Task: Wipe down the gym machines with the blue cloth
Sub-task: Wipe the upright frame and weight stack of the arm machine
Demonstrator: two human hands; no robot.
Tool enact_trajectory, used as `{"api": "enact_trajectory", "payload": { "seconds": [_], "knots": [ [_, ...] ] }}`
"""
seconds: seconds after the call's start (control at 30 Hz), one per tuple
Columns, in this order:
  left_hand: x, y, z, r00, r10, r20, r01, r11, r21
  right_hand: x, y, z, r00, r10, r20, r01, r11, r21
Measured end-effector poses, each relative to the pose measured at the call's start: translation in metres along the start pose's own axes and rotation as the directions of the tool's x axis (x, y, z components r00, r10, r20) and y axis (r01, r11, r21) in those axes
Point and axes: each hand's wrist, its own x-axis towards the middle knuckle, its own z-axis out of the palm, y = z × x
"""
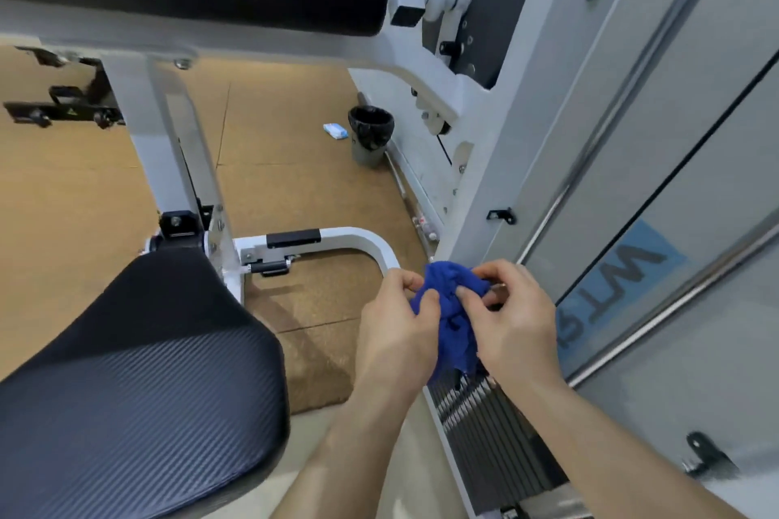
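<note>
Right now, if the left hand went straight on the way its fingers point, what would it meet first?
The crumpled blue cloth, which the left hand pinches. Just beyond it, probably the curled fingers of the right hand, though depth is unclear.

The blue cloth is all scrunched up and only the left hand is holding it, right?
Not quite. The head view shows the scrunched-up blue cloth held by both hands: the left hand and the right hand each pinch it.
</note>
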Motion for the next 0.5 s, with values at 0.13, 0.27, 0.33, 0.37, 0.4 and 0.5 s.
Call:
{"api": "enact_trajectory", "payload": {
  "seconds": [0.13, 0.27, 0.33, 0.37, 0.4, 0.5],
  "knots": [
    [0.025, 0.039, -0.028, 0.999, 0.025, 0.027, -0.027, 0.995, 0.099, 0.029, -0.038, -0.004, 1.000, -0.014, 0.020, 0.015, 0.998, -0.062],
    [0.052, 0.064, -0.072, 0.973, 0.174, 0.150, -0.218, 0.902, 0.373, 0.052, -0.080, 0.000, 0.996, 0.056, 0.075, -0.043, 0.987, -0.157],
    [0.064, 0.079, -0.099, 0.945, 0.213, 0.247, -0.307, 0.838, 0.451, 0.059, -0.104, 0.006, 0.997, 0.071, 0.041, -0.064, 0.986, -0.156],
    [0.070, 0.088, -0.113, 0.934, 0.215, 0.285, -0.332, 0.820, 0.467, 0.062, -0.118, 0.009, 0.998, 0.061, 0.017, -0.057, 0.986, -0.158],
    [0.078, 0.096, -0.127, 0.921, 0.222, 0.320, -0.357, 0.811, 0.464, 0.065, -0.132, 0.012, 0.998, 0.055, -0.001, -0.055, 0.986, -0.160],
    [0.099, 0.124, -0.163, 0.876, 0.232, 0.422, -0.409, 0.821, 0.398, 0.074, -0.178, 0.012, 0.995, 0.097, -0.018, -0.099, 0.979, -0.180]
  ]
}}
